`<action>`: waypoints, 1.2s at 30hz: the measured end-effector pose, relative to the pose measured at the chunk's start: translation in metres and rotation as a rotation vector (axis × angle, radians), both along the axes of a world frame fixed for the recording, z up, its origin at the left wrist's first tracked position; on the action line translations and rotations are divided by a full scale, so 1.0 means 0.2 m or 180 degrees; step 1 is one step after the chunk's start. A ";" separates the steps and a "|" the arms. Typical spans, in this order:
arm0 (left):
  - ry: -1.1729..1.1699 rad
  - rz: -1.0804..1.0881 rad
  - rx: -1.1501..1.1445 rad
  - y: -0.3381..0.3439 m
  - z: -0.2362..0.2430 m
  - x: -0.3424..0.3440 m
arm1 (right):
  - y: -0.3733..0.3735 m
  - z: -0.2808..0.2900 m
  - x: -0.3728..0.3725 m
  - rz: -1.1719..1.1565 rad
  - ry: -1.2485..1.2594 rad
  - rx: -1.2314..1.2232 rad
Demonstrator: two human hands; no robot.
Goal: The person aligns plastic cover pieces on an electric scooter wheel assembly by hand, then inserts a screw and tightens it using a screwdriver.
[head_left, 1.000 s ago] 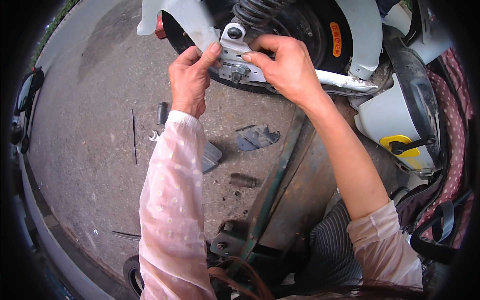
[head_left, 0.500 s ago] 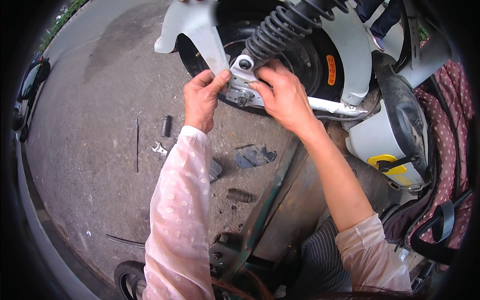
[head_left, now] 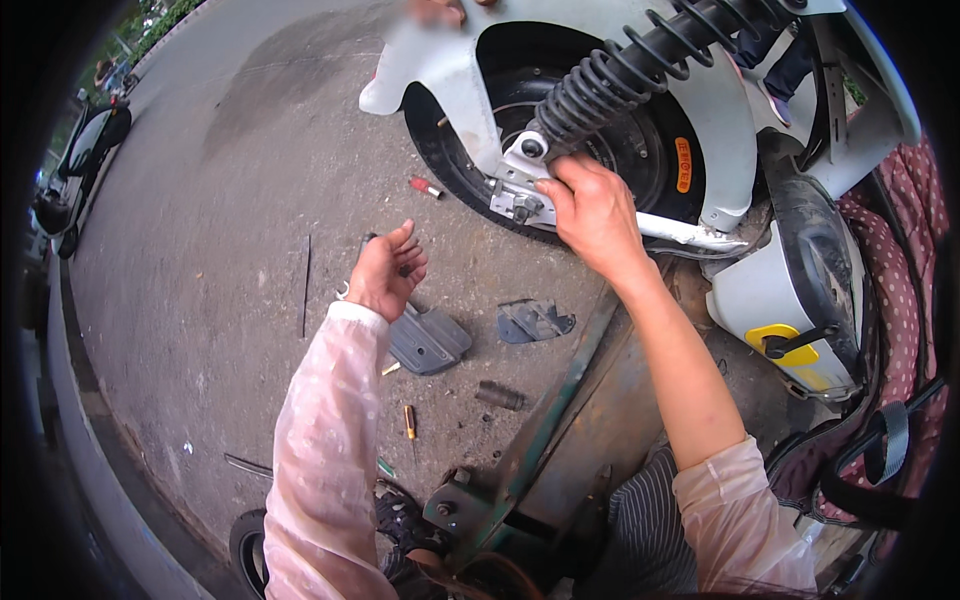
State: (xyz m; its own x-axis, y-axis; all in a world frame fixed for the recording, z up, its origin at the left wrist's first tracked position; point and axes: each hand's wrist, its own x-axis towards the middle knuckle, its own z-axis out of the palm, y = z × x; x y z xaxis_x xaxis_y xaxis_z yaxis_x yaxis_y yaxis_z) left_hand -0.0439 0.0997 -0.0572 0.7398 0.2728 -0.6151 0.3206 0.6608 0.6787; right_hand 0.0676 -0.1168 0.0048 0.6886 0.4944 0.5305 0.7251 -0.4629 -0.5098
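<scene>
My right hand [head_left: 597,218] is closed on the silver bracket [head_left: 518,183] at the wheel hub, thumb in front and the other fingers partly hidden behind it. A large nut [head_left: 524,208] shows on the axle at the bracket's lower part. Above it, the black coil-spring shock absorber [head_left: 610,90] meets the bracket at an eye. The black wheel [head_left: 640,140] sits within a pale fender [head_left: 455,85]. My left hand [head_left: 388,270] is off the bracket, over the ground to its lower left, fingers loosely bent and apart with nothing visible in them. Behind it, a dark cylinder is mostly hidden.
Another person's hand [head_left: 435,12] rests on the fender's top. On the pavement lie a grey plastic cover [head_left: 430,342], a dark flat part [head_left: 535,322], a dark socket [head_left: 500,395], a yellow-handled screwdriver [head_left: 410,422] and a red-handled tool [head_left: 425,187]. A green metal frame [head_left: 550,400] stands near me.
My left hand has let go of the bracket and moved down and left toward the tools on the ground. My right hand stays on the bracket. The whole view has shifted slightly.
</scene>
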 end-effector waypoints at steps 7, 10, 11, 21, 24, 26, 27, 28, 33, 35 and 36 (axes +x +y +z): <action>-0.0661 -0.0456 -0.0299 0.01 0.10 -0.08 | 0.01 -0.01 -0.02 -0.0011 -0.0068 -0.0063; -0.0743 -0.0919 -0.0147 -0.04 0.09 -0.09 | -0.01 -0.01 -0.01 -0.0096 -0.0057 -0.0077; -0.0586 -0.0996 0.0126 -0.05 0.10 -0.09 | 0.00 -0.03 0.00 -0.0091 -0.0131 -0.0030; 0.0491 -0.1699 0.1725 -0.49 -0.51 -0.02 | 0.02 -0.02 0.01 -0.0017 -0.0002 0.0155; 0.1247 -0.1926 0.3781 -0.62 -0.47 0.06 | 0.00 -0.03 0.01 -0.0024 0.0030 0.0101; 0.1195 -0.2169 0.4714 -0.63 -0.53 0.09 | 0.01 -0.03 0.00 0.0034 0.0011 0.0113; 0.1424 -0.2670 0.4958 -0.62 -0.55 0.12 | 0.01 -0.03 -0.01 0.0045 0.0027 0.0099; 0.1465 -0.2631 0.4961 -0.60 -0.59 0.13 | 0.02 -0.02 -0.02 0.0070 0.0049 0.0097; 0.1674 -0.3257 0.5030 -0.60 -0.70 0.17 | 0.01 -0.02 -0.02 0.0065 -0.0080 0.0128; 0.1083 -0.2896 0.5108 -0.60 -0.71 0.14 | 0.00 -0.01 -0.01 0.0093 -0.0126 0.0163; 0.1087 -0.2920 0.5104 -0.59 -0.70 0.13 | 0.00 -0.02 0.00 0.0096 -0.0158 0.0198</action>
